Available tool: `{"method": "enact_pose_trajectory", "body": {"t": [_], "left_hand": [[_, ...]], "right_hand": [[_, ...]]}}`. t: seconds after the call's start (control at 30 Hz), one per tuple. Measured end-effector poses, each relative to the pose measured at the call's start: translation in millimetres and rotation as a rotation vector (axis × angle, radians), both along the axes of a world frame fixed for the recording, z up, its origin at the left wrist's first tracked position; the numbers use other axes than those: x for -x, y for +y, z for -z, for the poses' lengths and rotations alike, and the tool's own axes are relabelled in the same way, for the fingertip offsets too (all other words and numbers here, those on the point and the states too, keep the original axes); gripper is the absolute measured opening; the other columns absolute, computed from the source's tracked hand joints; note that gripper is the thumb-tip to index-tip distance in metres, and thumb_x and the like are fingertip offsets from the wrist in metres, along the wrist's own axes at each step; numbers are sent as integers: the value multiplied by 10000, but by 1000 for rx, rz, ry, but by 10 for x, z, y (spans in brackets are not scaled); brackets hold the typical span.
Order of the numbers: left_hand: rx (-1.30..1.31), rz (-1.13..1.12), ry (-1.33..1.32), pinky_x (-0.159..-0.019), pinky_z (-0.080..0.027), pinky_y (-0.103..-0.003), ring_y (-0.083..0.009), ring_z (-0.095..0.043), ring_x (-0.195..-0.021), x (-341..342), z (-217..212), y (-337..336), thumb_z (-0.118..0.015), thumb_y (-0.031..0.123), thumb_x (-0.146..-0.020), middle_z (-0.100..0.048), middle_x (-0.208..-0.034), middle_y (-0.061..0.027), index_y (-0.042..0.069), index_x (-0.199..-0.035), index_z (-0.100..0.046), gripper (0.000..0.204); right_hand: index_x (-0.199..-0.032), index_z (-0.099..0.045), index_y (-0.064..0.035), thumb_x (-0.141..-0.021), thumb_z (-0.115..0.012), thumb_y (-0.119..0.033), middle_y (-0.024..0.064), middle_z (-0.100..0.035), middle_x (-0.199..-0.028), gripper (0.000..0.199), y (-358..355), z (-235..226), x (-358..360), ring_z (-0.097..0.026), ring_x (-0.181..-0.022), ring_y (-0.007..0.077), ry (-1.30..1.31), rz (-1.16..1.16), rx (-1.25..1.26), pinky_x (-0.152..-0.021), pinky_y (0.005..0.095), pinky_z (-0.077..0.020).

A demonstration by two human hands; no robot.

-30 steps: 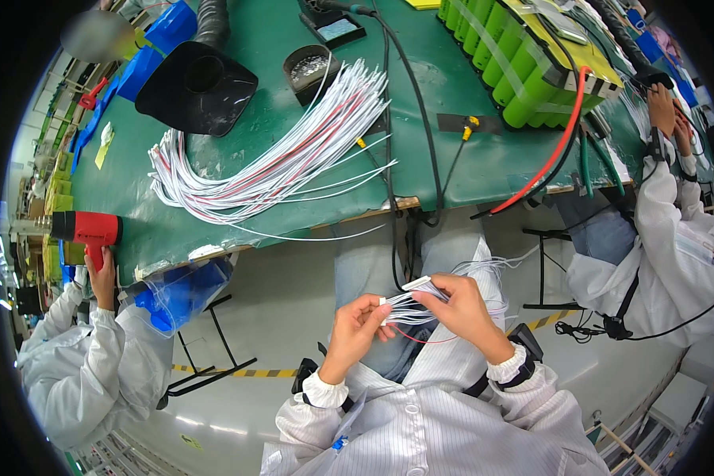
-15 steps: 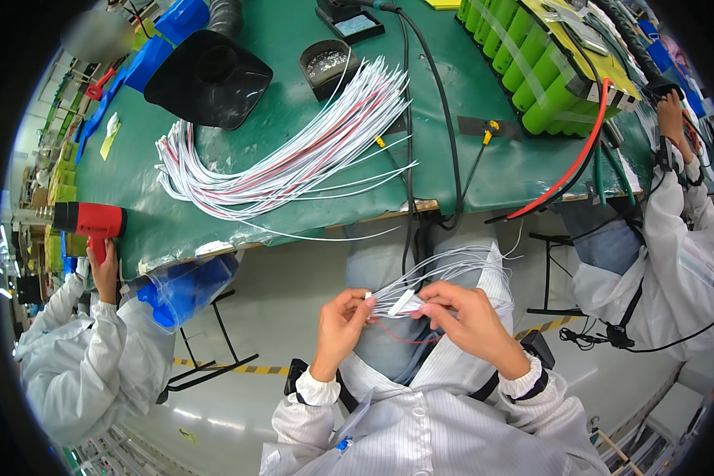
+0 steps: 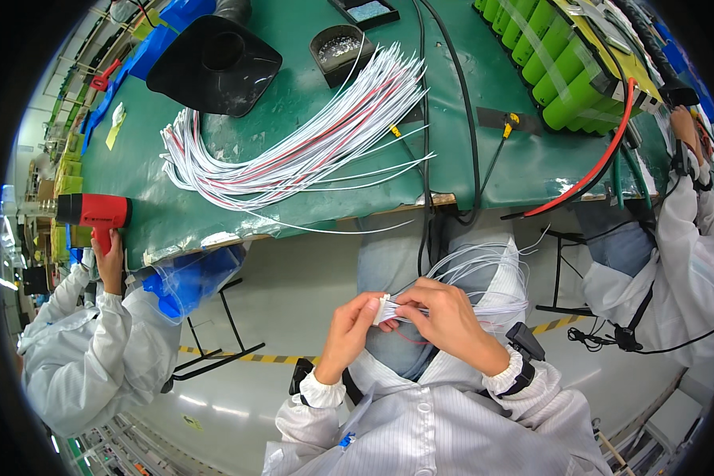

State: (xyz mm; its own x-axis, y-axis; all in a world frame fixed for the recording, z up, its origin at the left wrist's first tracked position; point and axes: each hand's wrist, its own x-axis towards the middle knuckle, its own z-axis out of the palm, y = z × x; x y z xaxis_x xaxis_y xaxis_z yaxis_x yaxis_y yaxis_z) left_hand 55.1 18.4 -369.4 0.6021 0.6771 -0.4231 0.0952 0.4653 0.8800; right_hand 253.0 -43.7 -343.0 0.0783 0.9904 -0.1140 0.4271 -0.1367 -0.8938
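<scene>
Both hands meet, fingers apparently pinched together.

**Hidden and cut off**

The right hand covers most of the white connector, so its pins cannot be made out. The green battery pack at the table's far right corner is cut off by the picture's rim.
</scene>
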Motion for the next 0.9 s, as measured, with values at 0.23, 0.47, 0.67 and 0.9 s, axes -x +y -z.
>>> {"method": "enact_pose_trajectory", "body": {"t": [0.23,0.47,0.67,0.9], "left_hand": [[6,47,24,-795,-586,-286,-160,-715,-887,15,59,-12,-560,137,-1066,-740,-1024,-121,-49,-1205,-634,244],[149,40,-44,-783,-595,-323,-232,-729,-918,48,89,25,-476,301,-1098,-718,-1101,-161,-36,-1247,-618,395],[29,92,46,-775,-595,-312,-218,-732,-914,26,88,22,-553,190,-1066,-738,-1041,-134,-31,-1196,-631,268],[34,63,62,-744,-595,-291,-194,-733,-885,40,97,21,-594,102,-1035,-742,-1029,-122,-33,-1136,-655,179]], "right_hand": [[-983,-748,-7,-868,-726,-81,117,-715,-915,139,-27,45,-44,-712,-783,308,5,-28,5,-690,374,-547],[-970,-754,-30,-875,-713,-122,111,-722,-919,138,-40,137,-92,-691,-764,343,72,-14,-28,-685,405,-536],[-1001,-744,-2,-867,-716,-60,120,-725,-900,149,-26,173,-87,-714,-773,283,97,-17,42,-694,349,-547],[-979,-749,-2,-840,-738,-51,120,-725,-879,147,-33,176,-82,-718,-743,266,100,4,28,-674,333,-548]]}}
